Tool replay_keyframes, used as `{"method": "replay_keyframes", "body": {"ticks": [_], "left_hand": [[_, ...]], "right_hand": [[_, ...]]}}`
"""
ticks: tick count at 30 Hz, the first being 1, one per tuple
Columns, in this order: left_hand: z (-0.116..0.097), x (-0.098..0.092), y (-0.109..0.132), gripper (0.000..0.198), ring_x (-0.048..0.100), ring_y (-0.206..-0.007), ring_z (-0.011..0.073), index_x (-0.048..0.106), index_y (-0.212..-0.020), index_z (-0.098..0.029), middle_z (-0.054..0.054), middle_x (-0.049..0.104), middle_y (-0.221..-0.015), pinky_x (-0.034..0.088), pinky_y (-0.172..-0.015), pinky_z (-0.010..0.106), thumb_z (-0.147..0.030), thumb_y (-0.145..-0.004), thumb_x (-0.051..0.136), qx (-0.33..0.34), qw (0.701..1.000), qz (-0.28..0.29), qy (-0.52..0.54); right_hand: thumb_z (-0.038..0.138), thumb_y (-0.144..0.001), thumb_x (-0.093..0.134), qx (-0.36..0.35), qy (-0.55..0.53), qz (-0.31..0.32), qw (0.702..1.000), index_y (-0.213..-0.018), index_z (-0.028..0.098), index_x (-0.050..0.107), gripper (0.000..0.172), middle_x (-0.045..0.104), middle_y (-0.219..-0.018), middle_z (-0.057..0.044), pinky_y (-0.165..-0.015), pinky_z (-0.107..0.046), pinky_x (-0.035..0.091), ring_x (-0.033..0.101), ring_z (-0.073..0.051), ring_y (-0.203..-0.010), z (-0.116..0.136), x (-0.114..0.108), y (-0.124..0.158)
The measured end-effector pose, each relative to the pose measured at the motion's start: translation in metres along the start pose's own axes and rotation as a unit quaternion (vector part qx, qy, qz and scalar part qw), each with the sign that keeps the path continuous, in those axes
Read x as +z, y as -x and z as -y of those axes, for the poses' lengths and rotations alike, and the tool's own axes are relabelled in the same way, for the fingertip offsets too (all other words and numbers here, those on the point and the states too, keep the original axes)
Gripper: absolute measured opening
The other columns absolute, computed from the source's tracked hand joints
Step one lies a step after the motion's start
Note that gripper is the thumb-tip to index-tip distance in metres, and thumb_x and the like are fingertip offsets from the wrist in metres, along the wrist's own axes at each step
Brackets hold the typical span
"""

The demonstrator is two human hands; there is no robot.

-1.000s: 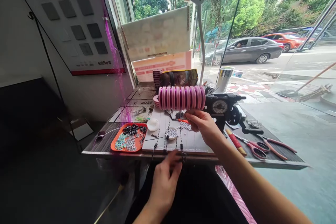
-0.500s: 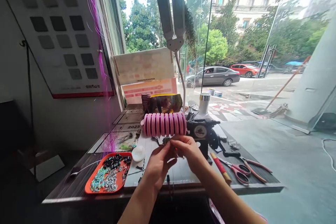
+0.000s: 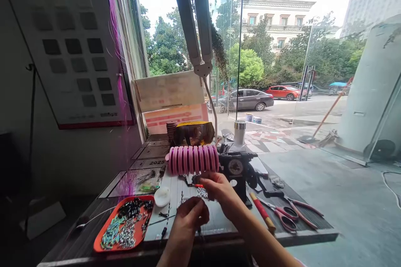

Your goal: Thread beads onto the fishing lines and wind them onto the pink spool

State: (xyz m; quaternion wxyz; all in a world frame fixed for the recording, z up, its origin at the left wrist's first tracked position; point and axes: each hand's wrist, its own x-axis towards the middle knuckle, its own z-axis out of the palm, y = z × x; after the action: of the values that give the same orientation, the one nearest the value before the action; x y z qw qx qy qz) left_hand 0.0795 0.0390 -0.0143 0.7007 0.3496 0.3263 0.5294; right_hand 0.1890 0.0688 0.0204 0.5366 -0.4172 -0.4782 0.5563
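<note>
My right hand [image 3: 218,186] is closed, thumb and fingers pinched together just below the front of a row of pink rings [image 3: 193,160]. A small dark piece sits at its fingertips, too small to make out. Lower and to the left, my left hand [image 3: 191,215] is apart from it, fingers curled in a pinch; what they hold is hidden. Between the hands, small silvery beads [image 3: 202,192] and a red-tipped tool [image 3: 198,185] lie on the white board [image 3: 219,223]. The rings sit side by side on a black machine [image 3: 235,167] with a round dial.
At left stands an orange tray [image 3: 97,243] of black, silver and teal small parts, beside a white dish [image 3: 162,197]. On the right lie a red-and-yellow stick [image 3: 262,212], scissors [image 3: 286,219] and pliers [image 3: 303,212]. A lamp [image 3: 202,69] hangs over the table.
My hands, together below the pink rings before, have parted: the left has come down toward me, while the right stays by the rings. The beads between them now show. The view has tilted up.
</note>
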Motion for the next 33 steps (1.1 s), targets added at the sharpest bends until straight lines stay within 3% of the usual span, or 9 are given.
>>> {"method": "replay_keyframes", "body": {"ticks": [6, 12, 18, 22, 29, 33], "left_hand": [[0.034, -0.024, 0.024, 0.034, 0.046, -0.055, 0.0118, 0.055, -0.051, -0.013, 0.002, 0.053, -0.051, 0.034, -0.057, 0.024, -0.044, -0.063, 0.065, 0.009, 0.991, 0.014, -0.132], [0.049, -0.03, 0.045, 0.032, 0.042, -0.046, 0.0077, 0.051, -0.055, -0.013, -0.001, 0.048, -0.049, 0.029, -0.048, 0.021, -0.041, -0.065, 0.065, -0.095, 0.994, 0.06, -0.018], [0.049, -0.032, 0.06, 0.02, 0.041, -0.043, 0.0057, 0.056, -0.066, -0.013, -0.002, 0.048, -0.054, 0.033, -0.049, 0.021, -0.032, -0.071, 0.062, -0.157, 0.98, 0.066, 0.102], [0.045, -0.032, 0.066, 0.015, 0.042, -0.045, 0.0051, 0.06, -0.073, -0.012, 0.0, 0.052, -0.061, 0.034, -0.05, 0.021, -0.027, -0.075, 0.058, -0.179, 0.972, 0.052, 0.144], [0.039, -0.027, 0.069, 0.016, 0.043, -0.048, 0.0045, 0.061, -0.072, -0.01, 0.004, 0.055, -0.067, 0.033, -0.051, 0.019, -0.023, -0.078, 0.054, -0.171, 0.976, 0.059, 0.119], [0.038, -0.025, 0.068, 0.016, 0.042, -0.049, 0.0051, 0.061, -0.072, -0.01, 0.004, 0.055, -0.066, 0.032, -0.051, 0.02, -0.024, -0.077, 0.055, -0.157, 0.98, 0.059, 0.11]], "right_hand": [[0.033, -0.058, 0.062, 0.0, 0.025, 0.006, 1.0, -0.06, 0.014, 0.052, 0.021, 0.031, -0.043, 0.009, -0.041, -0.023, 0.013, 0.021, -0.003, -0.039, 0.007, -0.002, 0.004], [0.03, -0.057, 0.064, 0.027, 0.041, 0.029, 0.998, -0.06, 0.013, 0.054, 0.019, 0.035, -0.046, 0.008, -0.042, -0.022, 0.015, 0.025, -0.004, -0.042, -0.008, -0.005, 0.024], [0.036, -0.066, 0.062, 0.089, 0.019, 0.056, 0.994, -0.059, 0.014, 0.051, 0.025, 0.035, -0.046, 0.007, -0.043, -0.022, 0.017, 0.027, -0.004, -0.043, -0.039, -0.008, 0.067], [0.034, -0.071, 0.059, 0.119, -0.02, 0.093, 0.988, -0.058, 0.015, 0.05, 0.025, 0.042, -0.045, 0.005, -0.043, -0.021, 0.022, 0.033, -0.005, -0.042, -0.053, -0.009, 0.081], [0.036, -0.073, 0.056, 0.166, -0.125, 0.122, 0.971, -0.062, 0.016, 0.048, 0.024, 0.045, -0.045, 0.005, -0.039, -0.023, 0.036, 0.047, -0.011, -0.038, -0.067, -0.008, 0.09], [0.039, -0.072, 0.057, 0.165, -0.113, 0.117, 0.973, -0.062, 0.016, 0.048, 0.026, 0.045, -0.045, 0.005, -0.04, -0.023, 0.037, 0.047, -0.011, -0.039, -0.067, -0.005, 0.092]]}}
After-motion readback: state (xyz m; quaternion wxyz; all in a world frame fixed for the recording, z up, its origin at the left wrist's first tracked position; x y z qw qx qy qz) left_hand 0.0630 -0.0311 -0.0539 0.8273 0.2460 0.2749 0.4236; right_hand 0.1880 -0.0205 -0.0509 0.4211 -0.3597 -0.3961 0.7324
